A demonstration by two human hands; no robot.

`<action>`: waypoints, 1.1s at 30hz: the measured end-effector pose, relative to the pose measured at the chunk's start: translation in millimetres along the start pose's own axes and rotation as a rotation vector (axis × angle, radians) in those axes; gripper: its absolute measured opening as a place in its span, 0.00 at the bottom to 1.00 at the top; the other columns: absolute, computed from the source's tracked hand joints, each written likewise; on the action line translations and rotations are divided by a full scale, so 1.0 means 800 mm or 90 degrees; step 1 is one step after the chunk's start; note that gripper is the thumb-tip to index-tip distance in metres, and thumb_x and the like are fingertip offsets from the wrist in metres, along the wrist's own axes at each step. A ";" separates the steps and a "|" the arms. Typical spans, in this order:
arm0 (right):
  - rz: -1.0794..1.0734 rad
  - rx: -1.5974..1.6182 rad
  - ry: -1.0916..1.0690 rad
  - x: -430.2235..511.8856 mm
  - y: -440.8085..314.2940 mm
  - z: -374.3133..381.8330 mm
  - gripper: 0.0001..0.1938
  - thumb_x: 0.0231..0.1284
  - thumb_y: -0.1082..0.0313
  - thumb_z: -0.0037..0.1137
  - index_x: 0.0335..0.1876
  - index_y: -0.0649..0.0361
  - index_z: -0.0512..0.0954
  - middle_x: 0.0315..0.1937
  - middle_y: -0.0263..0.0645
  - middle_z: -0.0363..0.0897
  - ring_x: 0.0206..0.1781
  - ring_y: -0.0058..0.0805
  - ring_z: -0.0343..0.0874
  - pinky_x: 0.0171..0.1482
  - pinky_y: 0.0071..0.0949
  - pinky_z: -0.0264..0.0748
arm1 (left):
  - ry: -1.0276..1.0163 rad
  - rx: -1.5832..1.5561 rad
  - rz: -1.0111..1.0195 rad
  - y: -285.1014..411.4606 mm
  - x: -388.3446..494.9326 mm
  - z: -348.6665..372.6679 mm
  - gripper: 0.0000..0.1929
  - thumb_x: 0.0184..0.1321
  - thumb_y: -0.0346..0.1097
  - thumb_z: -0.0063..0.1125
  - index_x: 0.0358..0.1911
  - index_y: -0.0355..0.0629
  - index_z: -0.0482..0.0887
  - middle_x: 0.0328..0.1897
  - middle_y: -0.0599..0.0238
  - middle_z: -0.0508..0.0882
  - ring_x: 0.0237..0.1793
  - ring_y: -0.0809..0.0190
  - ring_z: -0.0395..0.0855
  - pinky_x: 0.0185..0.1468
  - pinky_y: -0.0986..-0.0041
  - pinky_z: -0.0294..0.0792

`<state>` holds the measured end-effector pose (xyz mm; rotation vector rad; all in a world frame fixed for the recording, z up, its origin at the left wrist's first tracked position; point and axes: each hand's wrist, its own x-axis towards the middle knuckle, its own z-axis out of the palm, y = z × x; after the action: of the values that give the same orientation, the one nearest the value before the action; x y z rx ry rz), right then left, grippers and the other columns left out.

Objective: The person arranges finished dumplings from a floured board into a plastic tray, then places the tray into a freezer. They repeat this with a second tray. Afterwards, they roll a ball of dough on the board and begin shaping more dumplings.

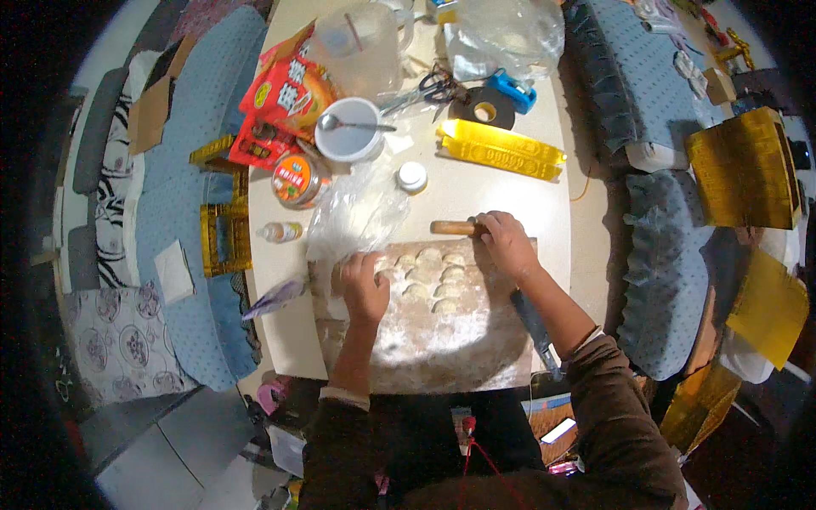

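A floured wooden board [459,347] lies on the table's near end. Half-moon dumplings [444,306] stand in rows on its far half. My right hand [508,245] reaches over the board's far right corner, fingers around the right end of a wooden rolling pin [452,227]. The pin lies crosswise just past the board's far edge. At the left of the dumplings, my left hand [366,287] has curled fingers over the board; whether they hold anything is hidden. Clear plastic bags [357,213] lie just beyond that hand.
Beyond the board are a small white bottle [412,177], a tub [347,143] with a spoon across it, an orange-lidded jar [296,180] and a gold box [500,150]. Scissors [437,88], black tape [482,111] and a plastic pitcher [357,51] stand farther back. Sofas [663,274] flank the table.
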<state>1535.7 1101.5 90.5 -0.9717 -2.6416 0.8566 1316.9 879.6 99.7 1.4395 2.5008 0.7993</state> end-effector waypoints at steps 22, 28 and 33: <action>0.349 0.388 0.342 0.344 0.176 -0.164 0.35 0.57 0.69 0.60 0.72 0.69 0.61 0.66 0.51 0.71 0.69 0.44 0.69 0.70 0.37 0.64 | -0.261 0.128 0.363 0.067 0.220 0.189 0.10 0.64 0.36 0.54 0.46 0.44 0.79 0.45 0.60 0.76 0.51 0.53 0.75 0.56 0.60 0.68; 0.431 0.476 0.236 0.408 0.200 -0.217 0.11 0.62 0.63 0.60 0.40 0.65 0.81 0.30 0.39 0.79 0.29 0.26 0.74 0.35 0.23 0.74 | -0.188 0.114 0.270 0.084 0.230 0.202 0.10 0.67 0.40 0.53 0.46 0.45 0.79 0.45 0.61 0.78 0.52 0.54 0.74 0.57 0.58 0.66; 0.362 0.293 0.000 0.398 0.212 -0.277 0.08 0.64 0.63 0.60 0.39 0.60 0.81 0.26 0.31 0.76 0.27 0.23 0.77 0.34 0.21 0.77 | -0.242 0.139 0.250 0.095 0.243 0.197 0.10 0.66 0.39 0.54 0.46 0.46 0.80 0.45 0.62 0.78 0.51 0.53 0.74 0.57 0.58 0.66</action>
<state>1463.8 1511.5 168.1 -1.5880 -2.0204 1.4876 1331.2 1131.5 31.3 1.9765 2.0985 0.2607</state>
